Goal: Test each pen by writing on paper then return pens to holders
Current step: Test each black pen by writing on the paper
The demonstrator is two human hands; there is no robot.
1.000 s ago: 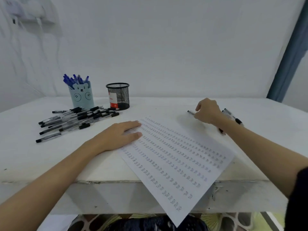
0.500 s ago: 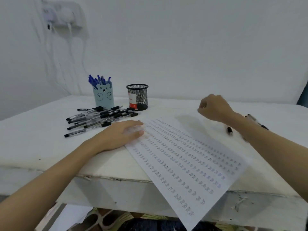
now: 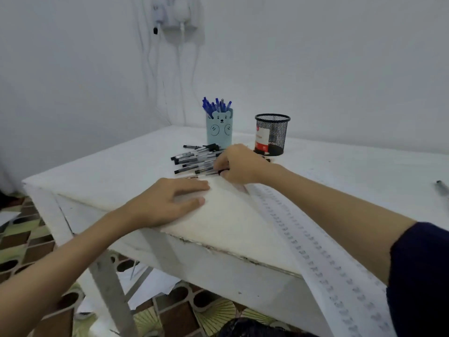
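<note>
Right hand (image 3: 239,165) reaches into the loose pile of black-capped clear plastic pens (image 3: 194,158) before the blue bear holder (image 3: 219,128), fingers pinching one pen's cap end. Left hand (image 3: 167,203) flat, spread. Pens look light, stiff, smooth; best gripped mid-barrel.

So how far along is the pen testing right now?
Done: the paper carries rows of marks, and blue pens stand in the bear holder. In hand: the right hand reaches into the pile of black pens while the left hand lies flat. Left: that whole pile, and the mesh holder looks empty.
</note>
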